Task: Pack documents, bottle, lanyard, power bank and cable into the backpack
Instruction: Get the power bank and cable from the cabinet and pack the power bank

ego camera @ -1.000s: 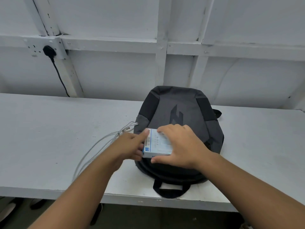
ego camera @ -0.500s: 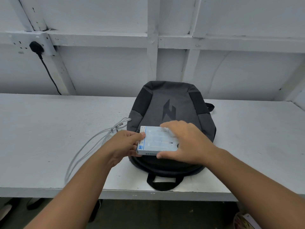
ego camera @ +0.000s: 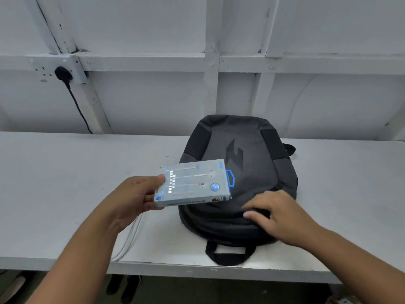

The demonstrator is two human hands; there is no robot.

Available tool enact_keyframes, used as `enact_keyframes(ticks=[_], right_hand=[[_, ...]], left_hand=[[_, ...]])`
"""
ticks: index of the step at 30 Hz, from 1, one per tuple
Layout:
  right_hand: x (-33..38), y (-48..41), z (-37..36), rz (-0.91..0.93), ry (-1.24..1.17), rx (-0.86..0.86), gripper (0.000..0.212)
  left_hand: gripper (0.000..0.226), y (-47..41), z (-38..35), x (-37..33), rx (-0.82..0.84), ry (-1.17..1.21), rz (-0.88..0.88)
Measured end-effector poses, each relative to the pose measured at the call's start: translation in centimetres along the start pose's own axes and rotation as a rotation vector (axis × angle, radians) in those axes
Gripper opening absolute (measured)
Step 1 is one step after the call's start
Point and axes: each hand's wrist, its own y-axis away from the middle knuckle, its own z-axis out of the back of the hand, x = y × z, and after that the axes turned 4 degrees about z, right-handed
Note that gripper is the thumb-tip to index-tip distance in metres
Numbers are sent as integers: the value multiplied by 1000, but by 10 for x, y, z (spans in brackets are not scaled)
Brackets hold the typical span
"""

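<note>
A dark grey backpack [ego camera: 243, 137] lies flat on the white table [ego camera: 65, 183], its carry handle [ego camera: 228, 256] hanging over the near edge. My left hand [ego camera: 133, 198] grips the left end of a pale blue packaged box [ego camera: 192, 183] with a blue hanger tab, held just above the backpack's left side. My right hand [ego camera: 282, 216] lies on the backpack's near right part, thumb and fingers pinching the dark fabric by the zip line. A white cable [ego camera: 129, 240] runs across the table under my left forearm.
A black plug [ego camera: 63, 74] sits in a wall socket at the back left, its cord dropping behind the table. The white panelled wall stands right behind the backpack. Dark shoes show on the floor below the table edge.
My right hand let go of the box and dropped onto the backpack's near part. My left hand alone now holds the box, lifted and shifted slightly left.
</note>
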Motion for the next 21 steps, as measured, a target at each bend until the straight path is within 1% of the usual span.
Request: enact_keyframes(ticks=[1,3,4,5,7,9,12,14,16,17,19,20,21], right_hand=[[2,-6,12,-29,-60,-49,27],[8,-23,41,-87,-166,-92,19],[11,-34,57,-108,-192,-100,19],[14,-46,74,-132,-205,-109,21],[16,-69,106,-212,-232,-134,24],[13,-91,132,-292,-278,-150,27],[10,-115,158,-351,-315,-198,29],[9,-124,166,-349,-323,-230,26],[10,-129,168,-345,-331,-258,29],[10,-129,167,-340,-337,-269,31],[10,-128,165,-319,-365,-302,30],[10,-127,163,-305,-381,-328,29],[11,-126,161,-292,-394,-359,28]], left_hand=[[40,9,6,-4,-3,17,-36],[67,27,14,-13,-4,28,-101],[71,35,17,-17,-8,19,-132],[61,41,17,-21,-15,14,-156],[34,47,15,-28,-21,12,-196],[22,45,9,-30,-64,-78,-240],[15,32,-6,-26,-190,-233,-350],[19,19,-20,-20,-281,-380,-508],[28,4,-33,-12,-372,-614,-733],[34,-4,-39,-8,-390,-722,-851],[41,-23,-50,4,-372,-951,-1034],[44,-33,-55,12,-366,-1068,-1075],[47,-44,-59,20,-355,-1162,-1074]])
